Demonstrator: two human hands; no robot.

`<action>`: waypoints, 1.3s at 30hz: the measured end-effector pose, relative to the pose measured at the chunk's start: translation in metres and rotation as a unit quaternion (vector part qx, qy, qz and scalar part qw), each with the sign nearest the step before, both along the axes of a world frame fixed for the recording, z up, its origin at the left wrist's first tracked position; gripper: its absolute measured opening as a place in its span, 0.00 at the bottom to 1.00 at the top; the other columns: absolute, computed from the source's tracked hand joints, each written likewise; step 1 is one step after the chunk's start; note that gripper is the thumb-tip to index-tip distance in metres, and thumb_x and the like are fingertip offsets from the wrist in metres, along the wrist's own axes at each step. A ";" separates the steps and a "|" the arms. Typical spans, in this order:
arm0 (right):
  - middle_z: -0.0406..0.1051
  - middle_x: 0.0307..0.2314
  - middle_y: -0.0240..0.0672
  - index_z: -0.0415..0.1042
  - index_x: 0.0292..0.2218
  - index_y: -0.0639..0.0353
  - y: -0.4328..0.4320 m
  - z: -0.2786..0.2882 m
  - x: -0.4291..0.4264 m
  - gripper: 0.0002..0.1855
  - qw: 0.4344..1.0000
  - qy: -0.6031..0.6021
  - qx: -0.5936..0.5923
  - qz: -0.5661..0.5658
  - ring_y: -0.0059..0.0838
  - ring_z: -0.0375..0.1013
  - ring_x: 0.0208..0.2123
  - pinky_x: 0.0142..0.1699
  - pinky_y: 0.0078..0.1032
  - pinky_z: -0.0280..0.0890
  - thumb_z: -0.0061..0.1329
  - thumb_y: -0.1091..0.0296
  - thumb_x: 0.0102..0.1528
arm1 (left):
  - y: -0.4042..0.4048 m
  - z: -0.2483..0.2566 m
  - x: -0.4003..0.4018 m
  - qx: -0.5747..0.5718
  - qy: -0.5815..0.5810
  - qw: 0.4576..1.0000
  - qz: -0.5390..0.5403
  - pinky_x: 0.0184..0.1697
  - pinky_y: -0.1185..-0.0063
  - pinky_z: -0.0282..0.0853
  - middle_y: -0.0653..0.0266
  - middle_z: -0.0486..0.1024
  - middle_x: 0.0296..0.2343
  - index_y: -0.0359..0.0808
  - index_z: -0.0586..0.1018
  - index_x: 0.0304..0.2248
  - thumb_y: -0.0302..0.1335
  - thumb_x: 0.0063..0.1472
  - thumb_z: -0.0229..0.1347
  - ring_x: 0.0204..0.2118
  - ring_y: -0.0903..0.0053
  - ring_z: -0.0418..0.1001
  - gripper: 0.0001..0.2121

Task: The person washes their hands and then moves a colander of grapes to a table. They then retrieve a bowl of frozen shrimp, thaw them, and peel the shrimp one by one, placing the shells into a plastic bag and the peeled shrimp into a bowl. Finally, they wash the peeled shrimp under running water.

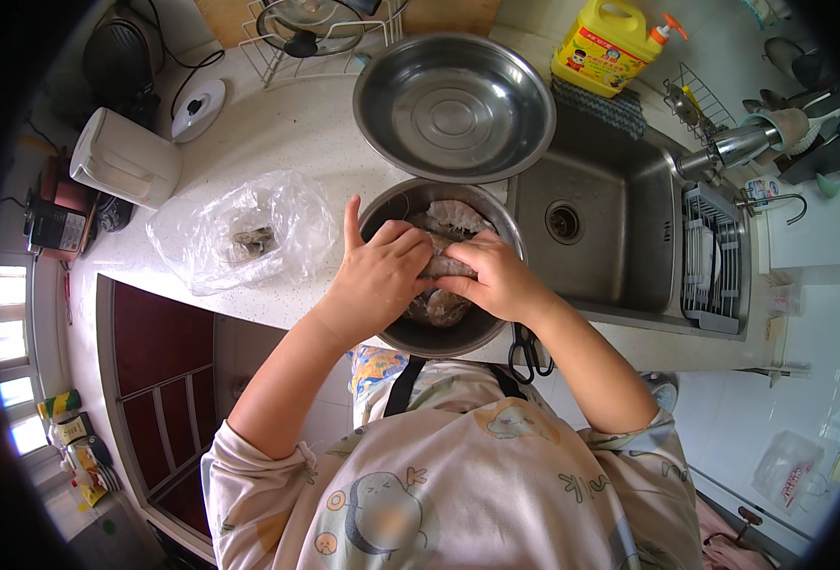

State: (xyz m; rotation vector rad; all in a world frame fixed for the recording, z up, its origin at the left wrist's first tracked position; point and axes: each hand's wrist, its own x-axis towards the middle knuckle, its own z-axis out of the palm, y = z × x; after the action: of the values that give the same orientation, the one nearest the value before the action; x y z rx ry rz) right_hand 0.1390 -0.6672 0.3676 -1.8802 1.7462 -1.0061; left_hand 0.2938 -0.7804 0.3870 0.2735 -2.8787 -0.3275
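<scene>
Both my hands are over a stainless steel bowl (455, 343) near the counter's front edge. My left hand (381, 274) and my right hand (498, 274) grip one raw shrimp (450, 266) between them. The left forefinger sticks out, away from the shrimp. More raw shrimp (457, 216) lie in the bowl beneath and beyond the fingers, partly hidden by them. Left of the bowl, an opened clear plastic bag (295, 228) holds some dark shrimp scraps (252, 242). Black-handled scissors (528, 356) rest at the counter edge beside my right wrist.
A wide steel basin (455, 107) stands behind the bowl, by the sink (605, 263). A yellow detergent jug (605, 50) is at the back, with a faucet (730, 149) to the right. Leftward are a white pitcher (124, 157), a pot lid (199, 110) and a wire rack (270, 60).
</scene>
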 end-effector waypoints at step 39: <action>0.63 0.23 0.27 0.67 0.29 0.55 -0.004 0.003 0.011 0.10 0.956 0.268 -0.098 -0.064 0.27 0.62 0.29 0.41 0.34 0.55 0.49 0.64 0.43 | 0.006 -0.004 -0.002 -0.017 -0.007 0.996 0.087 0.54 0.49 0.30 0.71 0.67 0.36 0.35 0.74 0.25 0.31 0.39 0.56 0.45 0.75 0.60 0.12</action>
State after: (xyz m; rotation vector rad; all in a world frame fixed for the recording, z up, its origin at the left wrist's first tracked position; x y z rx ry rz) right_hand 0.1504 -0.6710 0.3706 -2.3554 2.1542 -0.7804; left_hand 0.2915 -0.7739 0.3830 0.5189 -2.8439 -0.2443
